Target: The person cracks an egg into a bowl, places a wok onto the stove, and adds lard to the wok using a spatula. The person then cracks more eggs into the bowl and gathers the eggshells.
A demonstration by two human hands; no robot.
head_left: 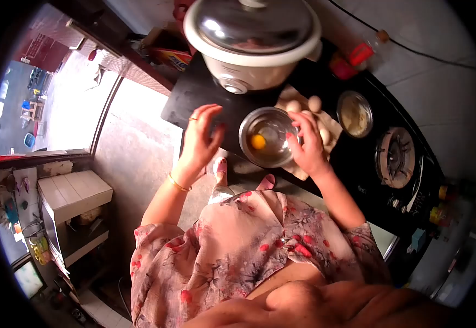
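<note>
Currently, round metal bowl point(273, 156) sits on table point(227, 112), right hand point(308, 147) nearer, fingers parted at its right rim, left hand point(197, 141) apart to the left, fingers loosely spread.

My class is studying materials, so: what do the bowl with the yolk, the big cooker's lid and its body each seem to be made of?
Bowl: probably polished stainless steel; its silvery wall catches bright reflections.
Lid: glossy, glass or polished metal; the sharp highlights fit either.
Cooker body: smooth and cream-coloured, perhaps plastic or painted metal; the soft sheen leaves it open.
</note>
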